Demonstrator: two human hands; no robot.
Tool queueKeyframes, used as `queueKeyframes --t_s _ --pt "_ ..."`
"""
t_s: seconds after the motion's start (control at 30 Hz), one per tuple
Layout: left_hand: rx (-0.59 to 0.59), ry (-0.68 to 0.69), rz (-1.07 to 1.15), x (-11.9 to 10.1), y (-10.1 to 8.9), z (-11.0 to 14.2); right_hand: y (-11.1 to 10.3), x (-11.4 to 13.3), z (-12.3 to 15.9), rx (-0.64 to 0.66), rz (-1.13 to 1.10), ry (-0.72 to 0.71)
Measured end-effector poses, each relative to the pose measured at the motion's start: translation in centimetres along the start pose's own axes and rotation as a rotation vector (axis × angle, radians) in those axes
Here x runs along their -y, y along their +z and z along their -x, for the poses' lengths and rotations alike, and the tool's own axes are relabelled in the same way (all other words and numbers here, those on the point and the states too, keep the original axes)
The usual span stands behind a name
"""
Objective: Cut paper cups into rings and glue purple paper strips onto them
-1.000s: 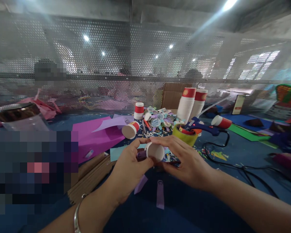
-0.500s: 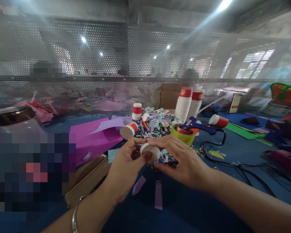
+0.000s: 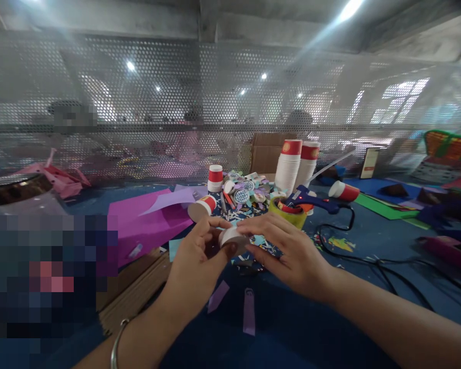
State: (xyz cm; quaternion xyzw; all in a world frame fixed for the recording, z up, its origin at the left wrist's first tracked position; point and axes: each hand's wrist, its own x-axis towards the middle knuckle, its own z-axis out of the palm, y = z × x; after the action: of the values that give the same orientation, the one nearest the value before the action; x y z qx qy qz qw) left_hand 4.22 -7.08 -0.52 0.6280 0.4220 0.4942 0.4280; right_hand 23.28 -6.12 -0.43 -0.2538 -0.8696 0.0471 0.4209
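Between both hands is a short, round white paper cup piece [image 3: 234,237], like a cut-off cup bottom, tilted above the table. My left hand [image 3: 197,261] is closed on its left side, thumb in front. The fingertips and thumb of my right hand [image 3: 292,256] pinch its right side. Below them, two lavender paper strips [image 3: 249,313] lie on the blue table, one with a small drawn mark near its top. Just past the hands, a red-and-white paper cup [image 3: 203,207] lies on its side. A blue glue gun [image 3: 317,201] rests on a yellow tape roll [image 3: 295,217].
Paper scraps and a pile of decorated round pieces [image 3: 249,188] spread beyond the hands. Tall paper cup stacks [image 3: 287,171] stand behind. Purple sheets [image 3: 149,215] and corrugated cardboard [image 3: 136,292] lie left. A black cable [image 3: 376,262] crosses the right side before a perforated screen [image 3: 149,97].
The white cup piece has turned in the fingers, so its side wall shows more and its round face less. The hands stay nearly in place; the whole view has shifted slightly.
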Motion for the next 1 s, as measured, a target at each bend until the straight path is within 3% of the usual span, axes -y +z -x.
queueKeyframes --t_s 0.1,0.27,0.4,0.57,0.83,1.0 --pt "0.029 0.007 0.054 -0.2 0.2 0.2 0.0 -0.1 0.0 -0.017 -0.008 0.013" --pt "0.001 0.022 -0.048 -0.4 0.2 0.2 0.0 0.0 0.0 -0.053 0.027 0.066" --pt "-0.082 0.073 -0.175 -0.3 -0.1 0.1 0.1 0.2 0.1 -0.097 -0.036 0.277" --pt "-0.104 0.120 -0.294 -0.3 -0.1 0.3 0.8 0.1 0.2 -0.045 -0.377 0.476" --pt "-0.124 0.212 -0.518 -0.9 0.2 1.0 1.3 0.6 0.2 0.061 -0.538 0.528" --pt "-0.132 0.244 -0.511 -0.8 0.5 1.2 1.0 0.8 0.0 0.078 -0.632 0.544"
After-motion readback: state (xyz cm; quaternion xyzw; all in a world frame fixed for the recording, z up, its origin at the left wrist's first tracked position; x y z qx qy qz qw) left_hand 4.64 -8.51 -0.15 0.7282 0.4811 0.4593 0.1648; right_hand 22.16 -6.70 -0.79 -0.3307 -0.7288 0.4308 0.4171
